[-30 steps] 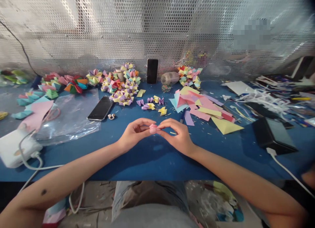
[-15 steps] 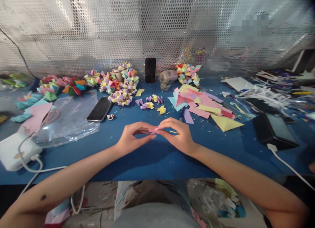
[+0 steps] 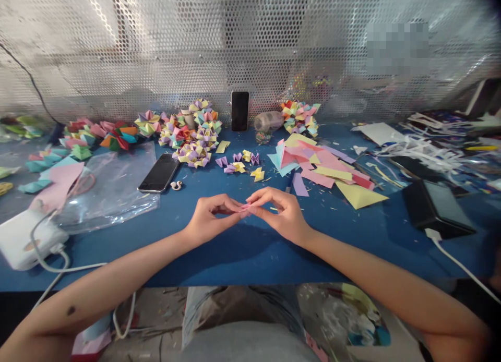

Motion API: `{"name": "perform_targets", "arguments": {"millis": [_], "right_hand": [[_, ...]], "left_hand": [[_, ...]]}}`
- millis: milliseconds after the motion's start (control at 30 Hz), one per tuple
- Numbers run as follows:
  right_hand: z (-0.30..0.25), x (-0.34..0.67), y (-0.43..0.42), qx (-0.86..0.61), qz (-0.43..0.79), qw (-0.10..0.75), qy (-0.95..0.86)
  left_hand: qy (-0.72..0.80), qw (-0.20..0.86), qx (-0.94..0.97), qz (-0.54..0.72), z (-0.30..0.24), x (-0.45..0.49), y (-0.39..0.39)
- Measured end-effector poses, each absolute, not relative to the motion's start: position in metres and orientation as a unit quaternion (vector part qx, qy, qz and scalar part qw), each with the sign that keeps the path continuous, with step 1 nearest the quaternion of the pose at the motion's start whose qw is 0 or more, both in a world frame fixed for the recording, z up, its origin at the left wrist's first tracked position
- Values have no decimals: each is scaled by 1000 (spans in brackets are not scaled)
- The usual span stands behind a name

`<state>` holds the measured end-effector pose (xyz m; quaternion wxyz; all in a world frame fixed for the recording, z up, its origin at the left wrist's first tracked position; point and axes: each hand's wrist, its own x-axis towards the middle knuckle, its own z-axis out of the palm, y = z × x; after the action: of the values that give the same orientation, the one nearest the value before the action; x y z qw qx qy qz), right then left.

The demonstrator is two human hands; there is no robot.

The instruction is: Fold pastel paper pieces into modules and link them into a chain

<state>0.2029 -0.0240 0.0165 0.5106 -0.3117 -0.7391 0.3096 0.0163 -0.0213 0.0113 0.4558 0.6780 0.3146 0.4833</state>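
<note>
Between my fingertips is a small folded piece of pink paper (image 3: 246,207), mostly hidden by the fingers. My left hand (image 3: 213,216) pinches it from the left, thumb below and fingers above. From the right, my right hand (image 3: 279,213) pinches the same piece, and the fingertips of both hands meet over it. Both hands are held above the blue table (image 3: 242,257). Just beyond them lie several small folded paper pieces, among them a yellow one (image 3: 257,174) and a purple one (image 3: 221,161).
A pile of coloured paper sheets (image 3: 317,164) lies right of centre. Clusters of folded paper (image 3: 195,137) stand back left, near a phone (image 3: 158,173) and a small swan figure (image 3: 176,185). Another phone (image 3: 239,111) stands upright. A black device (image 3: 438,208) and a white charger (image 3: 31,239) flank my arms.
My fingertips have shifted slightly on the pink paper, with the right fingers pressing a little differently. Both hands stay in nearly the same place.
</note>
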Motion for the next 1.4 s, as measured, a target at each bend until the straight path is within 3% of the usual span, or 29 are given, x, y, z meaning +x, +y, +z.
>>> {"name": "perform_targets", "arguments": {"millis": [200,367,867,1133,1400], "right_hand": [[18,203,-21,-332,454,493,-664],[14,204,-16,-327,488,481,-650],[10,197,-12,-361,486,495,-624],[12,207,-10,-386,448,348,-728],[22,203,-21,-374,368,433,-733]], "left_hand": [[312,528,639,464,8,17,-18],[305,599,593,443,7,18,-15],[348,617,586,393,10,17,-9],[366,518,674,379,6,9,-5],[288,626,596,412,16,9,-5]]}}
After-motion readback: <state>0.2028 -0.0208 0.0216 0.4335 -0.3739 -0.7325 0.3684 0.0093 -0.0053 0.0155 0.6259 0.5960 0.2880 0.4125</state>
